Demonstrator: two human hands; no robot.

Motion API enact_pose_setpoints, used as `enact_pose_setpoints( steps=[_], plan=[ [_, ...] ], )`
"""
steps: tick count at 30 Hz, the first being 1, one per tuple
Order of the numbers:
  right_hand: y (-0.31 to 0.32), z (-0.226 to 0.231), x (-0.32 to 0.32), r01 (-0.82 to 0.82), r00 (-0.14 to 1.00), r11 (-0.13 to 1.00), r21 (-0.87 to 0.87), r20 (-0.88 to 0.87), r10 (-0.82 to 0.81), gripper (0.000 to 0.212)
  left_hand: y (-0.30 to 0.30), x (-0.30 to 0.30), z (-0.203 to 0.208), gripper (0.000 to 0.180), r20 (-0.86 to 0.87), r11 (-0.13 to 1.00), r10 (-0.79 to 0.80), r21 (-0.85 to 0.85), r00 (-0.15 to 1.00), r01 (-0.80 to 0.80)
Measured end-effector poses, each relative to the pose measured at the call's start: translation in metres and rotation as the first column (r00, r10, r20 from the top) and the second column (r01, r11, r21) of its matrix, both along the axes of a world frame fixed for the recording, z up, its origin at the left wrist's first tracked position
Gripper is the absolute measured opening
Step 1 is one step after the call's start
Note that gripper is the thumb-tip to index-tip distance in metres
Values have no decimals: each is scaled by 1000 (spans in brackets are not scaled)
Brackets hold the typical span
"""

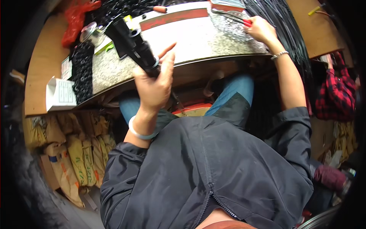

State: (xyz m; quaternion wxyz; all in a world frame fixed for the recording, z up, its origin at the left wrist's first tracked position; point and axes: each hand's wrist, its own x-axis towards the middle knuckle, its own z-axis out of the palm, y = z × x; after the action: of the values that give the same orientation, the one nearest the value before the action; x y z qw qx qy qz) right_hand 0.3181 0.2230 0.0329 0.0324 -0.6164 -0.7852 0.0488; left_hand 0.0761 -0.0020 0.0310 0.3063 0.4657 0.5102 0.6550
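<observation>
My left hand (152, 86) is wrapped round the lower end of a black plastic part (131, 44), raised at the near edge of the work board. The part has a tubular neck near my fingers and a wider, blocky far end. My thumb and a finger stretch up beside it. At the right, my right hand (261, 30) is closed on a red-handled tool (247, 23) with a long thin metal end pointing left. What kind of tool it is I cannot tell. Beneath it lies crinkled clear plastic (232, 28).
Small black pieces (82, 66) are heaped at the left, near a white box (61, 93) and a red plastic bag (76, 23). Long black strips (284, 30) lie right. An orange-red object (160, 9) rests at the back. Another person's plaid sleeve (335, 93) shows far right.
</observation>
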Motion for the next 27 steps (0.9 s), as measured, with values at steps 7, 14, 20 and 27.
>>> enact_pose_setpoints(
  steps=[7,14,20,27],
  plan=[
    [-10,-3,9,-52,968,977,205,-232,100,30,0,5,4,12,52,996,-65,67,997,61],
    [-112,14,-50,-591,-173,788,-174,-926,-335,23,-3,14,7,13,-34,995,-98,27,995,99],
    [-155,28,-64,-542,-35,833,-115,-987,-160,24,-7,27,18,16,-85,982,-179,45,980,183],
    [-166,25,-70,-363,371,749,555,-651,662,13,-11,16,11,18,-405,951,-153,188,901,246]
  ],
)
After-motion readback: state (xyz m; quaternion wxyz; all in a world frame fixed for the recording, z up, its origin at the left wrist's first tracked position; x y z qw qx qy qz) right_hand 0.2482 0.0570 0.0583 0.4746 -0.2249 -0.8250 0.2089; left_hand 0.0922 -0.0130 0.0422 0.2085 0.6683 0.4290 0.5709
